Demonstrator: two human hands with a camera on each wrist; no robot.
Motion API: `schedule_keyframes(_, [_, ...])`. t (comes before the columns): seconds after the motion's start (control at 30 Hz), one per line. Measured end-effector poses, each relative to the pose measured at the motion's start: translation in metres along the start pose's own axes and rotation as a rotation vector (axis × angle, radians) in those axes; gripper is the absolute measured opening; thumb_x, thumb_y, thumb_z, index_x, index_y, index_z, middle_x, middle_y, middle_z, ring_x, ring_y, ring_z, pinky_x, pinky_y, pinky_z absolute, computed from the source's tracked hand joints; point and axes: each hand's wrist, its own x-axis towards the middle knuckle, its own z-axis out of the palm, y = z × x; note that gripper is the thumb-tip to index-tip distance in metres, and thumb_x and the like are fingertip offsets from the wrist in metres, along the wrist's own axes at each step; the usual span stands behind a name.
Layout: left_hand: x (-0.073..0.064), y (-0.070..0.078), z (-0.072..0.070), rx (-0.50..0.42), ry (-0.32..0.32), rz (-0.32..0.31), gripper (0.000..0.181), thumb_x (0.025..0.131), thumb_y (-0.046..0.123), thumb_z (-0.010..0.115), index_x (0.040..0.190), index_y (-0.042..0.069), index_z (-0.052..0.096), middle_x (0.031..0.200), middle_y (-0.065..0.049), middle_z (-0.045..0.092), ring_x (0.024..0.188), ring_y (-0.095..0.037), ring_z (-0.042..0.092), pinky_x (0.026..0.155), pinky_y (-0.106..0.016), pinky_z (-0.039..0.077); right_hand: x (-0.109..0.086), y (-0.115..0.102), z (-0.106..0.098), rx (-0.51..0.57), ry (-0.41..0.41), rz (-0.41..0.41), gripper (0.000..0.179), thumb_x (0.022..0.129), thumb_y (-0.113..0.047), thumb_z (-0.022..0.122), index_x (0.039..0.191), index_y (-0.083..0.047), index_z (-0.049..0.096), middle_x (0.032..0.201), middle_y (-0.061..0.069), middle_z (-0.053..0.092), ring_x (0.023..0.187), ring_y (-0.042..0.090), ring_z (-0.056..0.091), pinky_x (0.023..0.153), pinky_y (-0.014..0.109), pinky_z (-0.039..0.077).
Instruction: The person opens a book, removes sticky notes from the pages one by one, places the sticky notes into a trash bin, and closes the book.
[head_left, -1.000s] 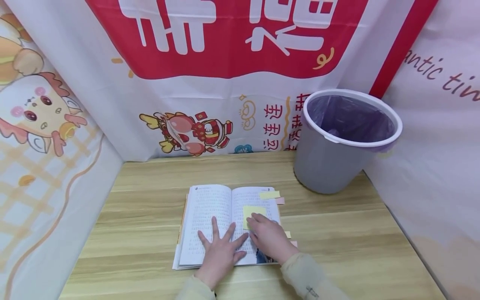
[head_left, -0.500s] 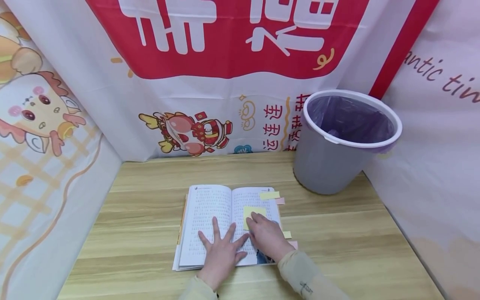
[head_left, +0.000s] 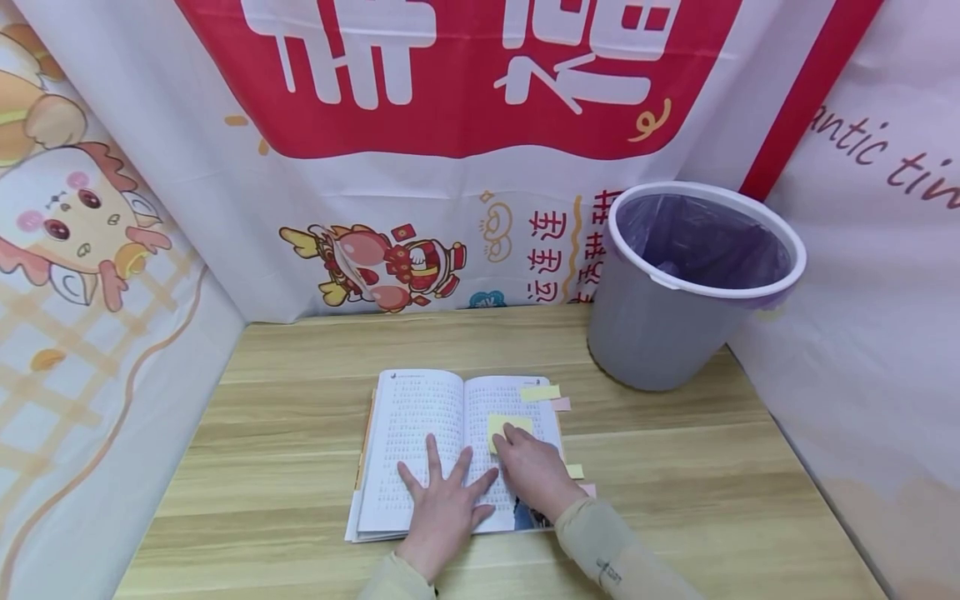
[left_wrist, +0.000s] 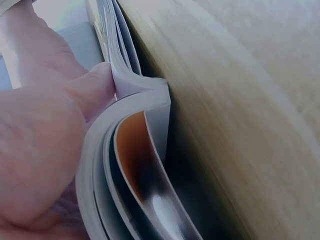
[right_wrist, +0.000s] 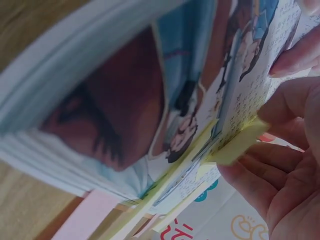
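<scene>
An open book point(head_left: 423, 396) lies on the table, its pages full of printed text. My left hand point(head_left: 442, 508) rests on it with fingers spread, mostly over the left page and across the centre fold. In the left wrist view the thumb point(left_wrist: 97, 87) presses the pages close to the spine. A yellow sticky note point(head_left: 506, 423) sits on the right page. My right hand point(head_left: 536, 475) pinches its lower edge; the right wrist view shows that edge of the note point(right_wrist: 237, 145) bent up off the page between thumb and fingers.
Yellow and pink page tabs point(head_left: 540, 392) stick out along the book's right edge. At the back right of the wooden table point(head_left: 292, 400) stands a grey waste bin point(head_left: 645, 333) with a purple liner. Printed cloths point(head_left: 255, 250) hang behind and at the sides.
Both hands keep almost the same places on the book. The right hand has drawn the note's lower edge up slightly, and the head view has shifted a little.
</scene>
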Motion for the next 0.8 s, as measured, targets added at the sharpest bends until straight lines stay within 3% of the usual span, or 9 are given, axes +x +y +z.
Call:
schedule_keyframes(0.2, [0.000, 0.000, 0.001, 0.014, -0.007, 0.002, 0.048, 0.087, 0.057, 0.064, 0.133, 0.041, 0.061, 0.149, -0.009, 0.047, 0.138, -0.064, 0.009, 0.087, -0.091, 0.005, 0.001, 0.001, -0.003, 0.031, 0.032, 0.023, 0.030, 0.087, -0.016, 0.073, 0.116, -0.008, 0.070, 0.115, 0.016, 0.068, 0.096, 0.027, 0.070, 0.075, 0.037, 0.060])
schedule_keyframes(0.43, [0.001, -0.001, 0.004, 0.023, 0.001, 0.005, 0.049, 0.087, 0.058, 0.063, 0.133, 0.042, 0.061, 0.150, -0.009, 0.047, 0.138, -0.064, 0.009, 0.087, -0.091, 0.005, 0.003, 0.006, -0.007, 0.050, 0.088, 0.041, 0.008, 0.089, -0.015, 0.071, 0.095, -0.014, 0.075, 0.077, -0.002, 0.067, 0.062, 0.013, 0.063, 0.055, 0.028, 0.054])
schedule_keyframes(0.8, [0.000, 0.000, 0.002, 0.025, 0.010, 0.003, 0.050, 0.086, 0.059, 0.063, 0.133, 0.041, 0.062, 0.149, -0.009, 0.047, 0.138, -0.064, 0.010, 0.087, -0.091, 0.007, 0.004, 0.015, -0.014, 0.086, 0.103, 0.089, 0.010, 0.089, -0.015, 0.072, 0.079, -0.017, 0.070, 0.066, -0.003, 0.066, 0.054, 0.009, 0.056, 0.047, 0.026, 0.047])
